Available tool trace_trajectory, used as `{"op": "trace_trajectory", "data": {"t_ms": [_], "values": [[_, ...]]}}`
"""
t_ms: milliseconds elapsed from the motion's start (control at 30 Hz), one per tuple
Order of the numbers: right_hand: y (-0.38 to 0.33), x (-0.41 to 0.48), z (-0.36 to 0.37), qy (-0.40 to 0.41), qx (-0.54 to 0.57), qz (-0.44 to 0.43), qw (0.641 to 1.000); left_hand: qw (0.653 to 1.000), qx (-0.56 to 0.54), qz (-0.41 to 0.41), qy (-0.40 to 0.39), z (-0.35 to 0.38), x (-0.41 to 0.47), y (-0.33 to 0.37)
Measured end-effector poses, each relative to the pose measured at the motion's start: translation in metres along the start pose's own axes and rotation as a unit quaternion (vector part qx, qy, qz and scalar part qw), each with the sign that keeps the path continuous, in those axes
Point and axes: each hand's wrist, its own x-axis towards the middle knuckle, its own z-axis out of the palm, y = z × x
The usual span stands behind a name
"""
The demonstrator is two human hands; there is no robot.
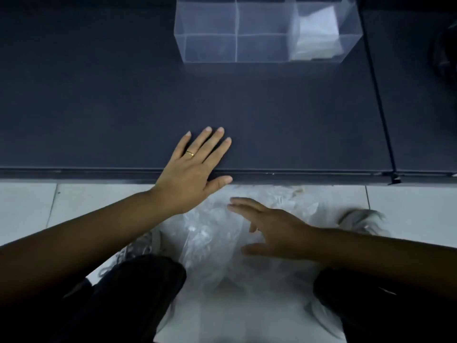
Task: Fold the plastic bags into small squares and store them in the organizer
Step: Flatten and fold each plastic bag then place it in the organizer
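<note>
A heap of clear plastic bags (222, 243) lies crumpled on the pale floor between my knees, below the table edge. My left hand (193, 174) rests flat on the dark table's front edge, fingers spread, holding nothing. My right hand (272, 231) hovers open over the heap, fingers apart and blurred by motion; I cannot tell whether it touches the plastic. At the back of the table stands the clear organizer (210, 28) with several compartments. Its right compartment holds folded white plastic (319, 33); the others look empty.
The dark table (123, 107) runs across the view, with a seam (378, 95) to a second panel on the right. A dark object (445, 53) sits at the far right edge. My grey shoes (363, 221) and dark trousers flank the bag heap.
</note>
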Motion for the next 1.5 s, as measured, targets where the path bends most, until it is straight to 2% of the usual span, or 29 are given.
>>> {"op": "trace_trajectory", "data": {"t_ms": [133,233,300,367,433,467,500,600,700,833,900,967,1033,1100,1167,1233,1300,1367,1433,1500], "values": [[-0.011,0.042,0.012,-0.025,0.116,0.084,0.989,1.000,-0.019,-0.004,-0.009,-0.001,0.000,-0.001],[-0.020,0.044,-0.003,0.046,0.072,0.077,0.993,0.996,-0.084,-0.009,-0.028,-0.009,0.002,-0.002],[-0.026,0.032,-0.026,0.098,0.107,0.056,0.988,0.978,-0.198,-0.034,-0.059,-0.021,0.004,-0.002],[-0.033,0.016,-0.053,0.157,0.177,0.029,0.971,0.933,-0.343,-0.065,-0.092,-0.039,0.006,0.000],[-0.042,0.001,-0.082,0.190,0.239,0.009,0.952,0.854,-0.496,-0.068,-0.142,-0.057,0.008,0.005],[-0.046,-0.005,-0.095,0.202,0.254,-0.003,0.946,0.813,-0.553,-0.057,-0.173,-0.065,0.008,0.009],[-0.047,-0.009,-0.105,0.218,0.268,-0.011,0.938,0.786,-0.584,-0.046,-0.196,-0.070,0.009,0.013],[-0.044,-0.016,-0.131,0.268,0.284,0.010,0.921,0.759,-0.624,-0.076,-0.169,-0.079,0.017,0.017],[-0.026,-0.022,-0.148,0.265,0.224,0.083,0.934,0.769,-0.619,-0.141,-0.078,-0.082,0.023,0.007],[-0.001,-0.039,-0.152,0.168,0.191,0.207,0.945,0.775,-0.608,-0.164,-0.049,-0.077,0.025,-0.007],[0.004,-0.045,-0.150,0.149,0.155,0.254,0.943,0.783,-0.594,-0.183,-0.023,-0.074,0.026,-0.010],[0.010,-0.047,-0.147,0.211,0.059,0.272,0.937,0.779,-0.594,-0.200,0.004,-0.072,0.029,-0.009],[0.002,-0.046,-0.144,0.351,0.026,0.229,0.908,0.772,-0.597,-0.215,0.036,-0.074,0.033,-0.004],[-0.020,-0.040,-0.141,0.413,0.102,0.142,0.894,0.773,-0.595,-0.211,0.062,-0.079,0.037,0.005],[-0.041,-0.031,-0.137,0.374,0.167,0.097,0.907,0.776,-0.600,-0.186,0.060,-0.087,0.038,0.017],[-0.049,-0.019,-0.133,0.335,0.176,0.086,0.922,0.774,-0.618,-0.132,0.031,-0.096,0.035,0.028],[-0.051,-0.011,-0.133,0.319,0.238,0.082,0.914,0.760,-0.646,-0.069,0.004,-0.103,0.030,0.037],[-0.047,-0.010,-0.134,0.310,0.349,0.101,0.879,0.748,-0.660,-0.067,0.023,-0.105,0.027,0.042],[-0.043,-0.014,-0.133,0.287,0.471,0.081,0.830,0.747,-0.649,-0.134,0.058,-0.101,0.027,0.043],[-0.042,-0.018,-0.133,0.279,0.531,0.027,0.800,0.763,-0.626,-0.163,0.019,-0.099,0.027,0.042]]}}
